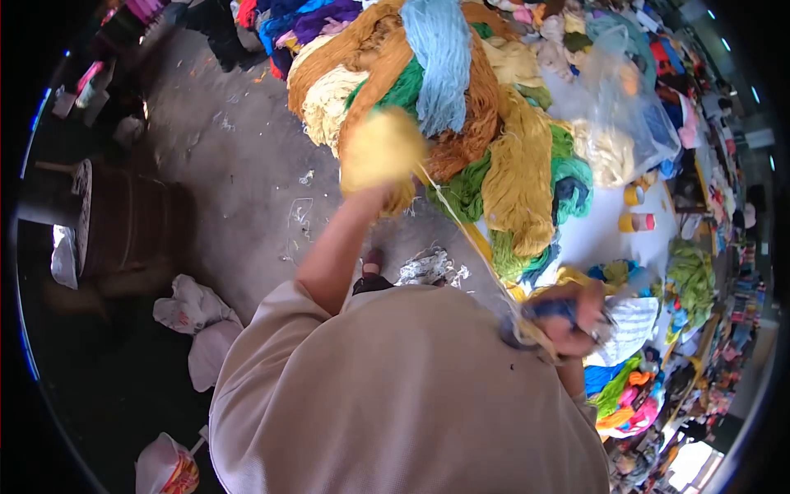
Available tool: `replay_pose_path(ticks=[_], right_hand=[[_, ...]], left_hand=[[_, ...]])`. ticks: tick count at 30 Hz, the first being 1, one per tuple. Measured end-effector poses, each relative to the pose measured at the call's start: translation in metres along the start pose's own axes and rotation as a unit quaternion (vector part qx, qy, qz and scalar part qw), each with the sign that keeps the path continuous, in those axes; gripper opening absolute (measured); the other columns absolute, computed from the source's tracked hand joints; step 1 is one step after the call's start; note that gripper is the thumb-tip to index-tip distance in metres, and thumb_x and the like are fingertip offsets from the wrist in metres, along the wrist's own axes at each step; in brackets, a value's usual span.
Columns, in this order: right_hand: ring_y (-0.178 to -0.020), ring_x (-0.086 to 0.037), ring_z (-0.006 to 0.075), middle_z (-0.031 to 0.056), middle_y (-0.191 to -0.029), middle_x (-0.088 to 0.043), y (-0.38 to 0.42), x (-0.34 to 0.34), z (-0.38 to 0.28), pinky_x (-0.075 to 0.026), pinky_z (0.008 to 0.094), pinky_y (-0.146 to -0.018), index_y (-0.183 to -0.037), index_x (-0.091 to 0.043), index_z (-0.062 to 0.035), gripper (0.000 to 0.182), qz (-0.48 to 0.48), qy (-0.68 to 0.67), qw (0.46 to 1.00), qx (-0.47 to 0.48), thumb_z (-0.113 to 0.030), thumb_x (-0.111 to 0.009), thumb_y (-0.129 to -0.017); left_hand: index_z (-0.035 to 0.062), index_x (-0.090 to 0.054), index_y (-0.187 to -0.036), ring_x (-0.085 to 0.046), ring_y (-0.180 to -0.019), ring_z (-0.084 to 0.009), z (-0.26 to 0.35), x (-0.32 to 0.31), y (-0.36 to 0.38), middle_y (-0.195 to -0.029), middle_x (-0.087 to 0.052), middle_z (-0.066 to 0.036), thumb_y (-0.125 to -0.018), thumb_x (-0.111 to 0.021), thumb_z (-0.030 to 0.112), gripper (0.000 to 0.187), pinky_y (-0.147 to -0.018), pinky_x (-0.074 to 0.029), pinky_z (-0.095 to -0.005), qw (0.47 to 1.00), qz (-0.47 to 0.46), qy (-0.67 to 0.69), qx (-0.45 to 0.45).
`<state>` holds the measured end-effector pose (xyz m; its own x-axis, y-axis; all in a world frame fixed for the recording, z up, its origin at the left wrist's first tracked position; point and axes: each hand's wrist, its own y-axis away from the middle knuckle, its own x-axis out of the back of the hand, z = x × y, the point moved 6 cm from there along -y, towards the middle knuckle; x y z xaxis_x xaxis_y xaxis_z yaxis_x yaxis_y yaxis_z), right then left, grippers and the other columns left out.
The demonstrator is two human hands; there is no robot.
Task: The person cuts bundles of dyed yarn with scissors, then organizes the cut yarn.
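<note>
My left hand [380,196] is stretched forward, its fingers hidden inside a blurred yellow yarn skein [380,148] that it holds up. From this skein a pale strand [473,235] runs taut down to my right hand [572,325]. The right fingers curl round a dark blue thing [550,311], too smeared by motion to tell its kind. In front of the left hand lies a heap of skeins, with a light blue skein [440,66] on top and a brown skein [469,148] under it. A mustard skein [518,177] hangs over the side nearest the right hand.
A clear plastic bag [629,107] lies on the white table [609,222] by yellow cups [635,222]. A rusty metal drum [123,218] stands at left, with white bags [197,305] near it. Scraps of yarn [432,267] litter the floor. More coloured yarn [629,399] lies at right.
</note>
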<state>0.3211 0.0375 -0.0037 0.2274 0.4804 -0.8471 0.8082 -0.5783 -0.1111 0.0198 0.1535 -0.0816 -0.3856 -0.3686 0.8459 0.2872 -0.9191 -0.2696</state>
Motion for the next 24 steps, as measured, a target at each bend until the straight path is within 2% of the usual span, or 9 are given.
replay_pose_path(ticks=[2, 4, 7, 9, 11, 15, 19, 22, 24], right_hand=[[-0.049, -0.054, 0.0180, 0.0123, -0.071, -0.061, -0.004, -0.046, -0.031, -0.044, 0.0329, -0.049, -0.099, -0.055, -0.0026, 0.025, -0.195, 0.242, 0.933, 0.183, -0.007, -0.065, -0.076], [-0.061, -0.057, 0.0174, 0.0096, -0.079, -0.060, 0.041, -0.003, -0.030, -0.046, 0.0323, -0.055, -0.104, -0.057, -0.0030, 0.031, 0.093, 0.329, 0.899, 0.273, -0.005, -0.065, -0.075], [-0.077, -0.054, 0.0120, -0.0008, -0.088, -0.057, 0.057, 0.071, -0.021, -0.045, 0.0236, -0.070, -0.118, -0.057, -0.0054, 0.042, 0.325, 0.430, 0.841, -0.052, -0.004, -0.071, -0.078], [-0.074, -0.053, 0.0104, 0.0014, -0.089, -0.059, 0.104, 0.146, 0.010, -0.046, 0.0264, -0.068, -0.120, -0.058, -0.0062, 0.030, 0.331, 0.488, 0.784, -0.194, -0.009, -0.064, -0.091], [-0.071, -0.062, 0.0184, 0.0067, -0.089, -0.061, 0.176, 0.220, 0.059, -0.051, 0.0292, -0.065, -0.117, -0.061, -0.0050, 0.024, 0.537, 0.211, 0.763, -0.293, -0.019, -0.047, -0.102], [-0.070, -0.067, 0.0226, 0.0143, -0.089, -0.067, 0.287, 0.362, 0.068, -0.050, 0.0295, -0.053, -0.112, -0.056, -0.0095, 0.021, 0.559, 0.227, 0.791, -0.099, -0.019, -0.039, -0.103], [-0.080, -0.065, 0.0176, 0.0081, -0.099, -0.068, 0.310, 0.408, 0.002, -0.049, 0.0292, -0.057, -0.098, -0.054, -0.0077, 0.017, 0.686, 0.434, 0.583, -0.027, -0.018, -0.041, -0.102], [-0.072, -0.061, 0.0131, 0.0009, -0.085, -0.061, 0.319, 0.457, -0.008, -0.047, 0.0244, -0.055, -0.097, -0.054, -0.0081, 0.022, 0.667, 0.445, 0.596, -0.022, -0.025, -0.041, -0.101], [-0.072, -0.061, 0.0123, 0.0026, -0.088, -0.062, 0.353, 0.521, 0.001, -0.048, 0.0248, -0.056, -0.098, -0.053, -0.0053, 0.019, 0.644, 0.206, 0.733, 0.078, -0.022, -0.044, -0.100]], left_hand=[[0.0051, -0.066, -0.098, -0.058, -0.066, -0.0207, -0.105, -0.082, 0.003, -0.073, -0.060, -0.006, -0.094, -0.063, 0.026, 0.021, -0.065, -0.049, -0.0371, 0.845, -0.088, 0.356, 0.388], [0.0080, -0.065, -0.093, -0.052, -0.062, -0.0152, -0.085, -0.059, -0.005, -0.069, -0.055, -0.002, -0.096, -0.065, 0.019, 0.012, -0.060, -0.045, -0.0333, 0.724, 0.019, 0.622, 0.298], [0.0061, -0.063, -0.094, -0.050, -0.061, -0.0118, -0.048, -0.057, 0.010, -0.070, -0.056, 0.000, -0.095, -0.066, 0.021, 0.015, -0.058, -0.042, -0.0288, 0.644, -0.104, 0.708, 0.271], [0.0051, -0.060, -0.097, -0.048, -0.059, -0.0113, -0.023, -0.040, 0.016, -0.069, -0.052, 0.001, -0.095, -0.067, 0.020, 0.017, -0.056, -0.041, -0.0279, 0.646, -0.130, 0.725, 0.198], [0.0034, -0.059, -0.102, -0.046, -0.057, -0.0109, 0.000, -0.015, 0.019, -0.068, -0.051, 0.001, -0.095, -0.067, 0.020, 0.020, -0.054, -0.041, -0.0274, 0.687, -0.118, 0.710, 0.098], [0.0017, -0.063, -0.105, -0.054, -0.062, -0.0083, 0.035, 0.005, 0.030, -0.075, -0.058, 0.001, -0.092, -0.069, 0.014, 0.019, -0.054, -0.043, -0.0247, 0.714, -0.157, 0.682, 0.026], [0.0011, -0.061, -0.110, -0.052, -0.059, -0.0090, 0.080, 0.013, 0.051, -0.070, -0.055, 0.001, -0.093, -0.067, 0.012, 0.021, -0.055, -0.043, -0.0256, 0.667, -0.220, 0.712, 0.016], [0.0006, -0.058, -0.116, -0.055, -0.063, -0.0114, 0.107, 0.010, 0.066, -0.075, -0.058, -0.002, -0.094, -0.067, 0.012, 0.027, -0.058, -0.047, -0.0274, 0.641, -0.249, 0.725, 0.037], [0.0005, -0.057, -0.117, -0.058, -0.066, -0.0129, 0.122, 0.013, 0.073, -0.077, -0.060, -0.003, -0.094, -0.068, 0.011, 0.028, -0.061, -0.050, -0.0286, 0.657, -0.237, 0.714, 0.032]])
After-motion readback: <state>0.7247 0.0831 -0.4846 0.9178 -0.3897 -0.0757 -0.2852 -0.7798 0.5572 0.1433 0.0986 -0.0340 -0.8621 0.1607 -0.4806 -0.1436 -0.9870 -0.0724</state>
